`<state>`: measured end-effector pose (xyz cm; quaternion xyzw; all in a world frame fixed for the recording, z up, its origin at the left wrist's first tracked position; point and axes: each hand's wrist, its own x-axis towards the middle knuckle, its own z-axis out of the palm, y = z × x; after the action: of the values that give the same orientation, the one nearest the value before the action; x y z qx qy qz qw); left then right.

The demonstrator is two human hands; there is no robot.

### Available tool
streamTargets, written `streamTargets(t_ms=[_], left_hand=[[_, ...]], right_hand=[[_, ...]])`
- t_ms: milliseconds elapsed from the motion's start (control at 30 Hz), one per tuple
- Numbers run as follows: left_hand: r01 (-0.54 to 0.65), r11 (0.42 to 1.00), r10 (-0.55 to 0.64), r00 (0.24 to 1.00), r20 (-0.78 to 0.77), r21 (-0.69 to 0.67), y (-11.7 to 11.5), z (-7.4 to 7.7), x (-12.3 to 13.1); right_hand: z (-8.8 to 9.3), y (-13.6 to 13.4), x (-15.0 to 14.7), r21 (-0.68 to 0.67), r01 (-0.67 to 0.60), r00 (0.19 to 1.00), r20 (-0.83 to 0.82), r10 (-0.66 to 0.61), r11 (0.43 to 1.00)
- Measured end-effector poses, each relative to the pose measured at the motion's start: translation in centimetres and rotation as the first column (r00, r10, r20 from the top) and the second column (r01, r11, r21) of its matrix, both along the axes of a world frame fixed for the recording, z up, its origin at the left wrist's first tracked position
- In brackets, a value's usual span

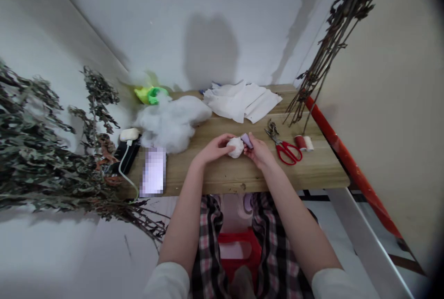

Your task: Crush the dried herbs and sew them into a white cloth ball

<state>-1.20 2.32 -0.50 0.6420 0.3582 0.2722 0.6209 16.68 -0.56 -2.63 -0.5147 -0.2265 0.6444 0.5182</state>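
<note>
A small round white ball (235,148) is held over the wooden table, in the middle of the head view. My left hand (215,149) has its fingers wrapped round the ball's left side. On the other side, my right hand (258,152) pinches a small light purple piece (247,140) against the ball's upper right. Whether the purple piece is joined to the ball is too small to tell. Red-handled scissors (288,152) lie to the right of my right hand, their blades pointing up and left.
Fluffy white stuffing (175,121) lies back left, beside white cloth pieces (243,101). Red and white thread spools (304,143) stand right of the scissors. A phone (153,171) and a black power strip (126,158) are at left. Dried plants (45,146) crowd the left side; more hang at right.
</note>
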Motion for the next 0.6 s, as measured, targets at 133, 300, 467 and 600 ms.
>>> streamTargets(t_ms=[133,300,467,600], left_hand=[[0.003,0.991,0.011,0.995,-0.103,0.132,-0.53,0.27,0.07],[-0.002,0.983,0.030,0.988,-0.149,0.184,-1.00,0.48,0.18],[-0.029,0.972,0.074,0.980,-0.185,0.233,-0.98,0.23,0.32],[-0.032,0.953,0.110,0.963,-0.246,0.300,-1.03,0.17,0.36]], right_hand=[[0.05,0.12,-0.30,-0.009,-0.008,0.999,-0.031,0.008,1.000],[0.35,0.27,-0.45,0.056,-0.080,0.995,-0.062,0.084,0.995],[0.72,0.31,0.02,0.130,-0.149,0.988,0.054,0.143,0.980],[0.70,0.33,0.18,0.097,-0.084,0.961,0.270,0.055,0.992]])
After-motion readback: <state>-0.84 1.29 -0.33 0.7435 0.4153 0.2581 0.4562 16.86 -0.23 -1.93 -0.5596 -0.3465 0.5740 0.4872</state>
